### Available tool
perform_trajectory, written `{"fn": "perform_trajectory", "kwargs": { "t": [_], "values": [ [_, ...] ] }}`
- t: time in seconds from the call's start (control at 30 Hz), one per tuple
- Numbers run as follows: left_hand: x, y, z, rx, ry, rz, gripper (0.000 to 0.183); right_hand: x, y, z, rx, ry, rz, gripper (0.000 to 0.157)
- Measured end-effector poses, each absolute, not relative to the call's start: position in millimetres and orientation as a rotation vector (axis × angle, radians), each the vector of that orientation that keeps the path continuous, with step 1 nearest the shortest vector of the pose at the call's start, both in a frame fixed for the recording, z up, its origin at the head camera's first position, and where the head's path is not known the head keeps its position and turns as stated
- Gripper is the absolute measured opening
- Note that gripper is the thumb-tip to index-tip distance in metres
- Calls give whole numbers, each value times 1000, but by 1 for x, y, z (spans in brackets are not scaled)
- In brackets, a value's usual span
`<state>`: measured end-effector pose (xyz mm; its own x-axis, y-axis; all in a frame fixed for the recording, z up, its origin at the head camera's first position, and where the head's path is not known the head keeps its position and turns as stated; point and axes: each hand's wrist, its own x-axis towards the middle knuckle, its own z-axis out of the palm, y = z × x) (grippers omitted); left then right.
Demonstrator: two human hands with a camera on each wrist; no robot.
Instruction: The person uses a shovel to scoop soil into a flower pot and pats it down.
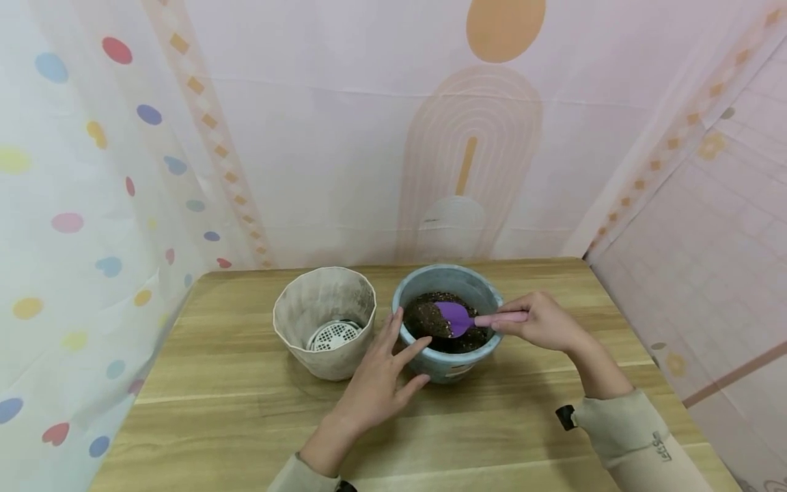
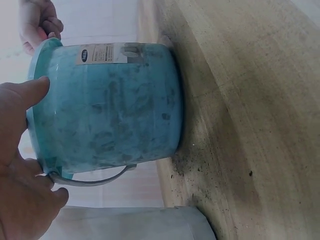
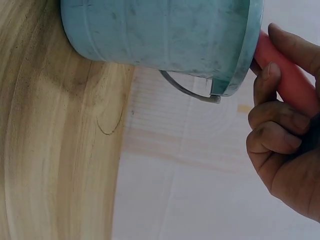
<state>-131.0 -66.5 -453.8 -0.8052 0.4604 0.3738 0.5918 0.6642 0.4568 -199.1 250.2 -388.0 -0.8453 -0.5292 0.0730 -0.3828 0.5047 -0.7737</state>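
Note:
A blue bucket (image 1: 451, 371) stands on the table with dark soil (image 1: 458, 345) inside. My right hand (image 1: 547, 322) holds a hand trowel by its pink handle (image 1: 501, 318). The trowel's purple blade (image 1: 455, 317) carries a load of soil and lies within the bucket's mouth. My left hand (image 1: 378, 379), fingers spread, touches the bucket's near left rim. In the left wrist view the thumb (image 2: 35, 92) rests at the rim of the bucket (image 2: 115, 110). The right wrist view shows curled fingers around the handle (image 3: 287, 80); the blade is hidden there.
Left of the bucket is a whitish, dirt-stained pot (image 1: 320, 297) with a perforated grid at its bottom. A thin bail handle (image 2: 92, 182) hangs down the bucket's side. Soil crumbs (image 2: 192, 170) dot the wooden table (image 1: 227, 396). Patterned cloth (image 1: 320, 171) hangs behind it.

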Motion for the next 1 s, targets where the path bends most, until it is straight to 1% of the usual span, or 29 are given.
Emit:
{"fn": "perform_trajectory", "kwargs": {
  "t": [0.17, 0.3, 0.57, 0.73, 1.0],
  "values": [
    [-131, -70, -451, -840, -2679, -821, 61, -204, 251, -388, -774, 2506, -1338, 18],
    [-131, -76, -445, -813, -2661, -811, 66, -209, 251, -383, -745, 2473, -1387, 20],
    [-127, -107, -430, -730, -2496, -797, 62, -222, 242, -367, -812, 2477, -1334, 19],
    [-128, -135, -432, -581, -2410, -727, 56, -230, 231, -358, -797, 2462, -1320, 18],
    [-122, -165, -448, -264, -2364, -763, 33, -241, 198, -357, -713, 2438, -1291, 21]
  ]
}}
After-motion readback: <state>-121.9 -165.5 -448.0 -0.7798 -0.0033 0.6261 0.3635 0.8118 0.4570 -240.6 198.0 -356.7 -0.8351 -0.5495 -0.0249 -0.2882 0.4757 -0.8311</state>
